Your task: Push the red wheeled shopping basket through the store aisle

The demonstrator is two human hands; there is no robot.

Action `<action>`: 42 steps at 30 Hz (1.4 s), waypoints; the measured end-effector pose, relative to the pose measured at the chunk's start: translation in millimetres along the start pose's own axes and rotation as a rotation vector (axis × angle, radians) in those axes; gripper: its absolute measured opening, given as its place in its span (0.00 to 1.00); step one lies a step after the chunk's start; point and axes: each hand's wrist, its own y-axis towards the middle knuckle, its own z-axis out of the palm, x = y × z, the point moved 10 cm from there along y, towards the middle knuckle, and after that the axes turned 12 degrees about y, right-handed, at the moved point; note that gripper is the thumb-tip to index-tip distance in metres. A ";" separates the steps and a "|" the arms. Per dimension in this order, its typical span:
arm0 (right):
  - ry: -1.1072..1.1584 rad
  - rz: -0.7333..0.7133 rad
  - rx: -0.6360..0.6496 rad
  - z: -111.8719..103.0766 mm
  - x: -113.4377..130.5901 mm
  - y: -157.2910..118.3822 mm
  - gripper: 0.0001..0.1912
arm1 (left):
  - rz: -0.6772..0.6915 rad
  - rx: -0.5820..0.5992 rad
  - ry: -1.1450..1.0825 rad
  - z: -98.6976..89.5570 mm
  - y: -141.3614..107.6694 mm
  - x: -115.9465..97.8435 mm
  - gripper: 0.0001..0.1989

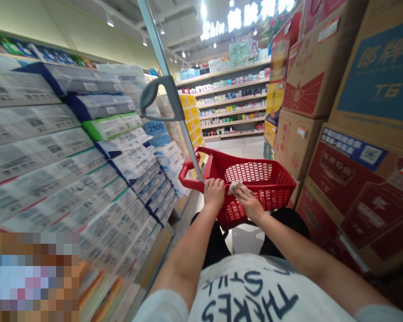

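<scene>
A red plastic shopping trolley basket [245, 183] with a mesh floor stands in front of me, and a tall grey pole handle [161, 98] rises from its left corner. My left hand [214, 193] is closed over the near rim, close to the foot of the pole. My right hand [249, 203] rests on the same rim, just to the right. A crumpled off-white tissue [236, 187] is pinched under its fingers. The basket holds nothing that I can see.
Stacked packs of paper goods [63, 147] line the left side of the aisle. Large printed cardboard cartons [356, 179] tower on the right. Shelves of boxed goods [231, 103] stand at the far end, and a pixelated patch covers the lower left corner.
</scene>
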 end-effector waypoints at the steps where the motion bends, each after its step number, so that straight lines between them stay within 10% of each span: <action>1: -0.018 0.010 0.019 2.3 0.9 0.2 0.26 | -0.009 -0.014 -0.005 -0.2 -1.4 0.0 0.14; 28: -0.095 -0.109 0.332 21.8 38.5 11.5 0.20 | -0.066 0.007 -0.059 -0.7 -6.3 -3.1 0.12; 42: -0.089 -0.290 0.199 34.5 43.0 12.5 0.17 | -0.039 0.083 0.048 4.7 -6.7 -3.5 0.13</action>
